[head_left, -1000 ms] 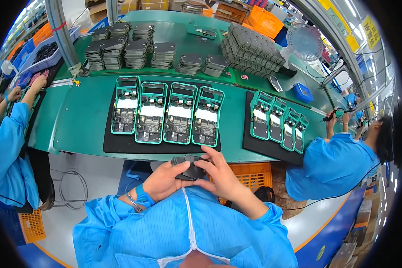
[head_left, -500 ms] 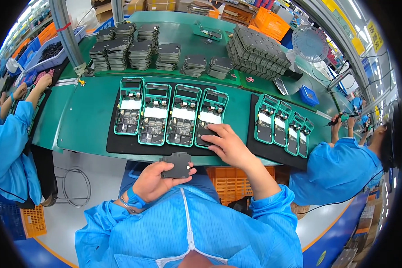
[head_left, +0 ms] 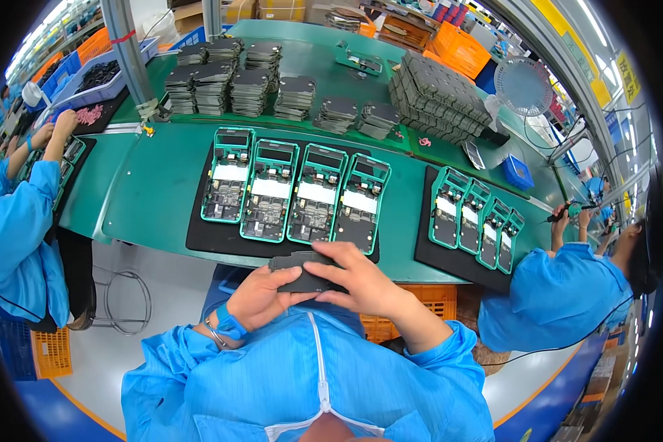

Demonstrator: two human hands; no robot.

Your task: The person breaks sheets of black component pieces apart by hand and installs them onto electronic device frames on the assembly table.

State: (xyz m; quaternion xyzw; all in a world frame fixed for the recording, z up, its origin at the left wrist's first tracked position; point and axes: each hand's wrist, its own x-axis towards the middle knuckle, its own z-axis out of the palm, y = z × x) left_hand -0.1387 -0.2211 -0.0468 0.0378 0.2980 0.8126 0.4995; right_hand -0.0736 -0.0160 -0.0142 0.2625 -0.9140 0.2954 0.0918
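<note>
My left hand (head_left: 256,300) holds a small stack of dark grey, notched plates (head_left: 308,281) just off the table's near edge, thumb on top and fingers beneath. My right hand (head_left: 365,283) has closed over the stack's right side, its fingertips on the top plate. Beyond my hands, several green-framed device housings (head_left: 269,189) lie in a row on a black mat (head_left: 217,241), circuit boards and white strips showing. In the rightmost housing (head_left: 364,193) of that row, a dark plate (head_left: 354,227) covers the lower half. The other housings there show bare boards.
Stacks of dark plates (head_left: 295,97) line the back of the green table (head_left: 155,199), beside a larger pile (head_left: 438,96). More housings (head_left: 446,210) lie on a second mat to the right. Co-workers in blue sit left (head_left: 18,243) and right (head_left: 552,295).
My right hand has left the rightmost housing of the middle row and come back to the stack in my left hand. The plate in that housing is now uncovered. The view has shifted slightly.
</note>
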